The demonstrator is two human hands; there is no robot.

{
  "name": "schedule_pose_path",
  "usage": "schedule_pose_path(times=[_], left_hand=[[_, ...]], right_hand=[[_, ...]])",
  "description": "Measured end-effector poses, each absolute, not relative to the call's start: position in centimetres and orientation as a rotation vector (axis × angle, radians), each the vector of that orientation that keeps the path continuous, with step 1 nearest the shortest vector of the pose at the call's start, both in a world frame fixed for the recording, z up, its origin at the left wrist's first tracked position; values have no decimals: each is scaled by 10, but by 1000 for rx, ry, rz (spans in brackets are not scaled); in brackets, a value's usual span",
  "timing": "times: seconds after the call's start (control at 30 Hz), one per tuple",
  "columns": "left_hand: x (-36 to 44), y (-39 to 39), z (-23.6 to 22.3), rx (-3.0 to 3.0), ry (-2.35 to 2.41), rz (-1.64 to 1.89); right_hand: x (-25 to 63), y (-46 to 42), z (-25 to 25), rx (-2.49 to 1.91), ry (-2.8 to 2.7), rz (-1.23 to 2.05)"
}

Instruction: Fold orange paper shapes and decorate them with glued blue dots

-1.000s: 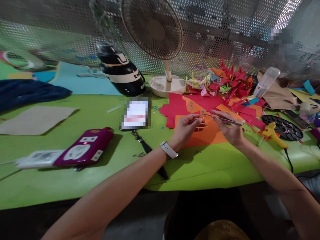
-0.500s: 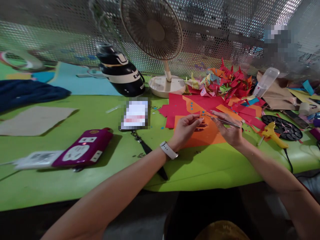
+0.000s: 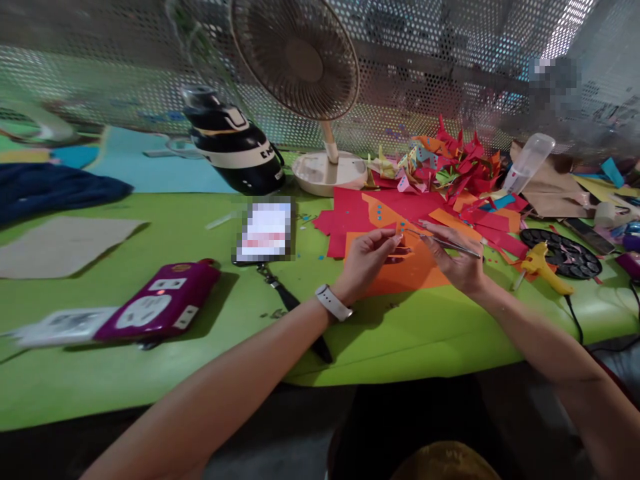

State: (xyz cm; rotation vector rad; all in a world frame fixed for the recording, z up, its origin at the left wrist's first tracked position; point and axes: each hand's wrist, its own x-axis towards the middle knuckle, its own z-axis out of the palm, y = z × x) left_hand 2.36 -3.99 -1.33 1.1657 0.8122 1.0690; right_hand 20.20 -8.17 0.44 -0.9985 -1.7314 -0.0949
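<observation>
My left hand (image 3: 367,260) is closed in a pinch on a small folded orange paper piece (image 3: 401,239) above an orange paper sheet (image 3: 415,270). A white watch sits on that wrist. My right hand (image 3: 457,260) is closed on thin metal tweezers (image 3: 453,245), whose tip points left at the pinched piece. Both hands hover over red paper sheets (image 3: 355,210) on the green table (image 3: 200,360).
A pile of folded paper cranes (image 3: 445,167) lies behind the sheets. A desk fan (image 3: 305,80), a black helmet (image 3: 233,150), a phone (image 3: 263,232), a purple power strip (image 3: 155,308), a yellow glue gun (image 3: 545,267), a black palette (image 3: 563,248) and a plastic bottle (image 3: 529,160) stand around.
The view has shifted slightly, so everything sits a little further left. Both hands stay in the same pinch over the orange sheet.
</observation>
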Motion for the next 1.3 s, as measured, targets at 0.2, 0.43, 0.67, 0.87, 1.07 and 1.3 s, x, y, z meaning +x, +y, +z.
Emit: schedule_pose_path(times=[0.2, 0.43, 0.67, 0.87, 1.07, 1.3], left_hand=[[23, -40, -14, 1195, 820, 1049], [23, -40, -14, 1209, 821, 1047], [24, -40, -14, 1191, 813, 1058], [24, -41, -14, 1177, 814, 1059], [23, -40, -14, 1189, 811, 1054], [24, -41, -12, 1182, 811, 1064]], right_hand=[[202, -82, 4, -1018, -1768, -90], [203, -80, 2, -1064, -1785, -96], [203, -80, 1, -1095, -1756, -96], [204, -81, 2, -1099, -1749, -74], [203, -82, 4, -1029, -1734, -81], [204, -81, 2, -1056, -1734, -100]])
